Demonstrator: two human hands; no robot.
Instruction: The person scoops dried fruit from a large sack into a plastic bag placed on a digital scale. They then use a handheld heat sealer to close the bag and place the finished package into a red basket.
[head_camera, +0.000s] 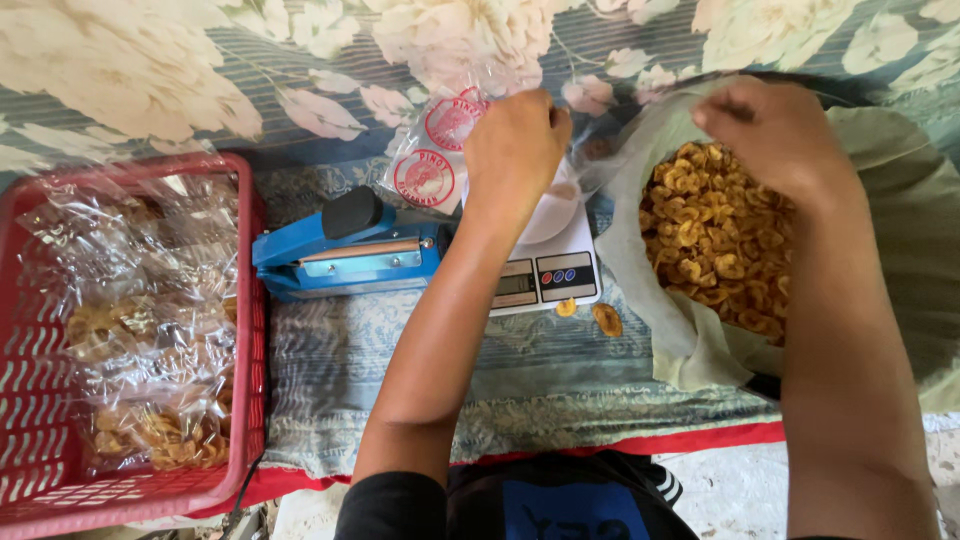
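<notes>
A clear plastic bag (440, 150) with round red stamps is gripped by the closed left hand (512, 150) above a small white scale (545, 270). The right hand (775, 135) is closed in a pinch over a large sack (690, 340) of yellow chips (715, 235), touching its upper edge. Two loose chips (590, 315) are seen on the patterned cloth (340, 350) just beside the scale. A blue sealer (345, 255) lies left of the scale, and a red basket (30, 400) of filled bags further left.
</notes>
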